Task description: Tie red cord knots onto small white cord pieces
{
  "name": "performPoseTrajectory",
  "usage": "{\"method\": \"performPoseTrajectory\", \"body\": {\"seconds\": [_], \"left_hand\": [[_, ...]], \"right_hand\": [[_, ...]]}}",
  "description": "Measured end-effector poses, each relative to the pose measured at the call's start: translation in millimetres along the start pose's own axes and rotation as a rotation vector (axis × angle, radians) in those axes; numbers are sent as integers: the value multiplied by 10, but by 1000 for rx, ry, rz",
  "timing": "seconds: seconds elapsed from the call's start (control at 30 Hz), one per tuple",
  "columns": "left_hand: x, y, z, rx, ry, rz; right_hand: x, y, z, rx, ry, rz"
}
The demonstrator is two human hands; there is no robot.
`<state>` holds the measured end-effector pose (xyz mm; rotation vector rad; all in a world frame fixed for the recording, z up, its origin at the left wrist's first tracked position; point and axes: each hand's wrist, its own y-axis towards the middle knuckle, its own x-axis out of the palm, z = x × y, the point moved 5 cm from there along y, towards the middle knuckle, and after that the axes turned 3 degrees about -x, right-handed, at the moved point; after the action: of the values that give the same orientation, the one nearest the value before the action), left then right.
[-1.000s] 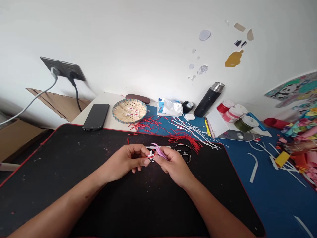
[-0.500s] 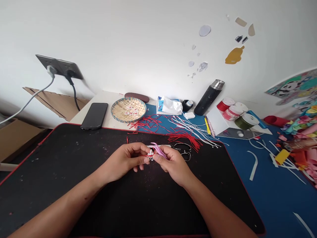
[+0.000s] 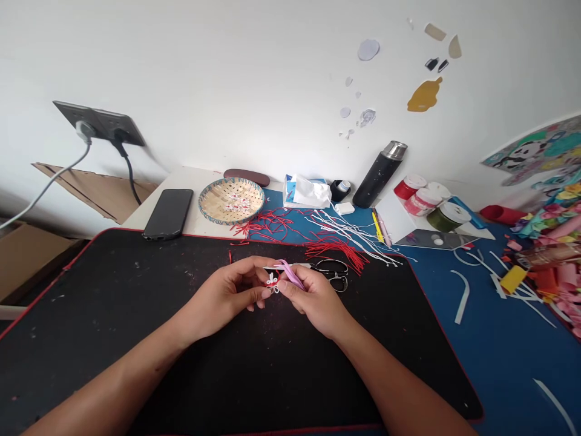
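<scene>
"Over the middle of the black mat [image 3: 272,375], what do you have the left hand [image 3: 227,290] doing?"

"I have its thumb and forefinger pinched together on a small knotted piece [image 3: 272,280] of white loops and red cord. That piece sits above the mat, between both hands."

"And the right hand [image 3: 318,297]?"

"Fingers curled in, thumb pressed down on a lilac tool [image 3: 291,274] that points toward the mat's far edge. Its thumb tip comes right up to the piece; from this far off I can't tell whether it grips that too."

"What do you see around them?"

"Scissors [image 3: 316,267] lie on the mat, between the hands and its far edge. Red cords [image 3: 338,253] cross that edge, right of centre, and white cords [image 3: 354,236] spread beyond it toward the far right corner."

"And to the left?"

"I see a woven basket [image 3: 207,204] past the far edge, small red-and-white bits inside, and a phone [image 3: 169,213] at the mat's far left. Right of the mat, the bench [image 3: 499,363] is blue."
</scene>
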<state>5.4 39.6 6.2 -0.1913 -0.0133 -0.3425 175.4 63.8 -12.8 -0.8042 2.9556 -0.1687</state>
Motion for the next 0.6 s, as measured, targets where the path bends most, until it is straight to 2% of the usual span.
{"method": "performPoseTrajectory", "body": {"seconds": [0.27, 0.6], "left_hand": [[-31, 31, -61, -50, -49, 3], [-51, 28, -90, -59, -79, 24]], "right_hand": [[20, -7, -20, 13, 16, -14], [-81, 4, 48, -20, 40, 113]]}}
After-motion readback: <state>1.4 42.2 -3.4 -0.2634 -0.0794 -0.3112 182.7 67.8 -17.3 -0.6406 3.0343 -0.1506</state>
